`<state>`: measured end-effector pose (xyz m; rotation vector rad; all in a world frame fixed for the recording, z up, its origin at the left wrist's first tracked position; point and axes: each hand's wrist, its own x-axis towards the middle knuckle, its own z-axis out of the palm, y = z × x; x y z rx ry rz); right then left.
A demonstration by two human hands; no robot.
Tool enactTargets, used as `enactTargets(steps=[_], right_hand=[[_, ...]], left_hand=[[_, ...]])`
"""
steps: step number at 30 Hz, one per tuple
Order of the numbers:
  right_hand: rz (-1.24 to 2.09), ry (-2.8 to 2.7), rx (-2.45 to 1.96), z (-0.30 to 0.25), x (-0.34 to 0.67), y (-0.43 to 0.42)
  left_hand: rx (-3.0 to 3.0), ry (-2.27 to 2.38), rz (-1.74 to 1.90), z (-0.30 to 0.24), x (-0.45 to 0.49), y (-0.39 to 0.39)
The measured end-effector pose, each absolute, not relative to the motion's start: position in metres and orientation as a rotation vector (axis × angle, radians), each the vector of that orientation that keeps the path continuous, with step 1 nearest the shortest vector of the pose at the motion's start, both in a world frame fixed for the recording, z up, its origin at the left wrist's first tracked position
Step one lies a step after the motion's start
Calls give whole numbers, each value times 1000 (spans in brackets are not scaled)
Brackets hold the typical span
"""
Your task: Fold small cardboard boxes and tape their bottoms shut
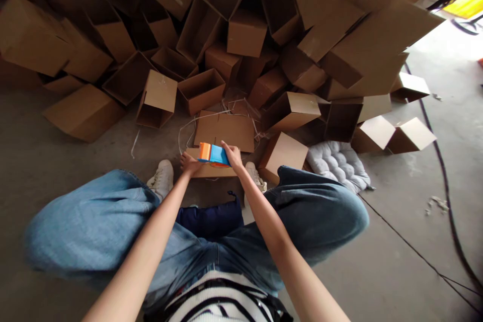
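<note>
In the head view, the person sits low with knees spread, bare forearms reaching down between the legs to a small carton on the concrete floor. The right grip is closed around the blue end of a blue-and-orange tape dispenser, which is held above the carton, its orange end pointing left. The left grip lies at the carton's left end, just beside that orange end; its fingers show only in part, so whether it grasps the carton's edge or merely presses on it I cannot tell.

Just beyond the carton lies a flat cardboard panel, with loose white strapping looping around it. White shoes flank the carton, and a dark blue bundle sits nearer the person, between the thighs. On the right, a brown box stands near the right shoe, with a grey tufted cushion beside it. Behind everything rises a jumbled heap of brown boxes, several with open ends. Farther right, a dark cable runs along the floor.
</note>
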<state>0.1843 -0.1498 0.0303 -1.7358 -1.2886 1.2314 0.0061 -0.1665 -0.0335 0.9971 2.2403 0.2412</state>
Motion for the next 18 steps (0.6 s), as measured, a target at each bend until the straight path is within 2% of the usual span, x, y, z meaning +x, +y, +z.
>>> enactTargets(steps=[18], right_hand=[[1056, -1599, -1716, 13, 181, -142]], left_hand=[[969, 2260, 302, -32, 7, -165]])
